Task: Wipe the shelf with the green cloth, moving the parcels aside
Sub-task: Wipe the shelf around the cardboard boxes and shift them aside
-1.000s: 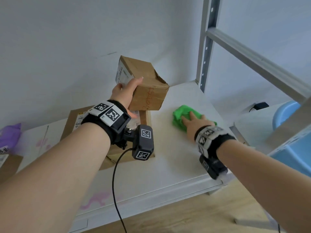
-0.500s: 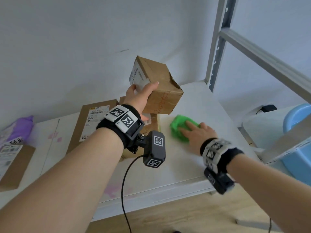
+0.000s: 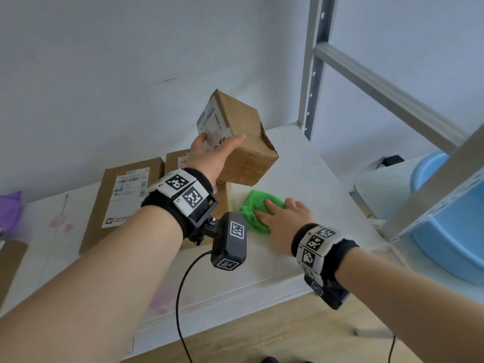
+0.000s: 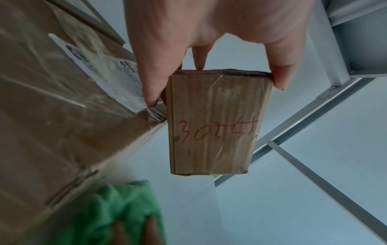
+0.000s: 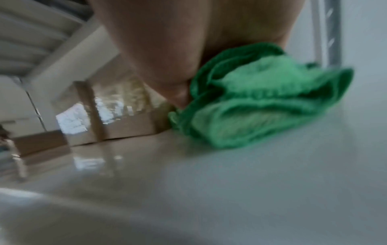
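My left hand [image 3: 218,149] grips a small brown cardboard parcel [image 3: 243,153] and holds it tilted in the air above the white shelf [image 3: 301,174]. In the left wrist view the thumb and fingers clamp the parcel [image 4: 211,124] by its top edges, and red numbers show on its face. My right hand [image 3: 280,216] presses flat on the crumpled green cloth [image 3: 252,208] on the shelf, just below the raised parcel. The cloth [image 5: 261,102] lies right beside the edge of a flat taped parcel [image 5: 125,126].
Two flat brown parcels [image 3: 123,200] [image 3: 180,161] lie on the shelf to the left, against the wall. A purple bag [image 3: 9,210] and another box [image 3: 10,265] sit at the far left. A metal upright [image 3: 313,74] stands at the back right; a blue basin [image 3: 450,218] is beyond the shelf's right end.
My right hand has slid the green cloth leftward, up to the flat parcel's edge. The left hand keeps the small parcel raised.
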### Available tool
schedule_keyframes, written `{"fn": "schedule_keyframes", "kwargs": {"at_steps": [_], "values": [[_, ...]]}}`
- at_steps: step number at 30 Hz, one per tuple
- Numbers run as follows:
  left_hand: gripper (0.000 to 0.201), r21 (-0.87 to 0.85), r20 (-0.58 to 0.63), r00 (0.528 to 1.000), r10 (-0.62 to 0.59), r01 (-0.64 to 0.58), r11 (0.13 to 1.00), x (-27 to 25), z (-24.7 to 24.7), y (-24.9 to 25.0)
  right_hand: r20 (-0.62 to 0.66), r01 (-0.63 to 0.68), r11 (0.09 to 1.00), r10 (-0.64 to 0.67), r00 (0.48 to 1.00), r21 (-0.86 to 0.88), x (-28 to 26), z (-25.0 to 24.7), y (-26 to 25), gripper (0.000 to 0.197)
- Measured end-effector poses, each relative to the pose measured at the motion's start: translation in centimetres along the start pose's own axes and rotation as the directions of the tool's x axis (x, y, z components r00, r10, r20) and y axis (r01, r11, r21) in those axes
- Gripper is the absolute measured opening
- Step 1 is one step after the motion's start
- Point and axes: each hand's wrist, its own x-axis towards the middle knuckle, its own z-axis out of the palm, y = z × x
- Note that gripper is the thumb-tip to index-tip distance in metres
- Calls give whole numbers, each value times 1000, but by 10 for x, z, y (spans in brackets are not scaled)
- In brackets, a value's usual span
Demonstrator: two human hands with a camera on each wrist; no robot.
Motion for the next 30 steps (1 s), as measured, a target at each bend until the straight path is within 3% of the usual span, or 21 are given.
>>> {"fn": "schedule_keyframes", "kwargs": {"at_steps": [2, 4, 5, 7, 9, 12, 16, 18, 22, 27, 30], "values": [[134, 5, 11, 1000, 4, -4, 1000, 0, 1, 1, 30, -189, 982, 188, 982, 30, 19, -2, 37, 58], [133, 19, 13, 1000, 18, -18, 1000, -3, 1, 2, 39, -398, 909, 396, 917, 124, 35, -3, 79, 52], [131, 27, 12, 999, 29, -30, 999, -6, 1, 2, 64, -462, 869, 458, 887, 177, 43, 0, 92, 53], [125, 49, 16, 998, 58, -59, 997, -11, 1, 3, 117, -482, 857, 468, 876, 181, 53, 9, 94, 55], [118, 105, 19, 996, 91, -92, 990, -17, 5, 3, 121, -482, 860, 467, 876, 168, 47, 14, 67, 56], [113, 223, 16, 991, 136, -136, 965, -25, 22, 3, 54, -246, 942, 240, 969, 227, -1, 11, 17, 60], [100, 414, 89, 991, 97, -125, 902, -35, 50, 5, 106, -93, 975, 73, 992, 203, -52, 19, 1, 70], [98, 466, 112, 992, 62, -107, 878, -36, 64, 4, 141, -120, 969, 90, 986, 216, -59, 22, 18, 73], [99, 567, 124, 992, 25, -92, 818, -38, 91, 0, 143, -315, 913, 287, 947, 257, -71, 23, 58, 76], [95, 608, 155, 988, -6, -91, 789, -37, 132, -2, 141, -227, 946, 198, 970, 233, -88, 25, 66, 78], [98, 678, 153, 988, -2, -103, 728, -32, 156, -4, 135, -177, 963, 152, 979, 204, -92, 28, 65, 76]]}}
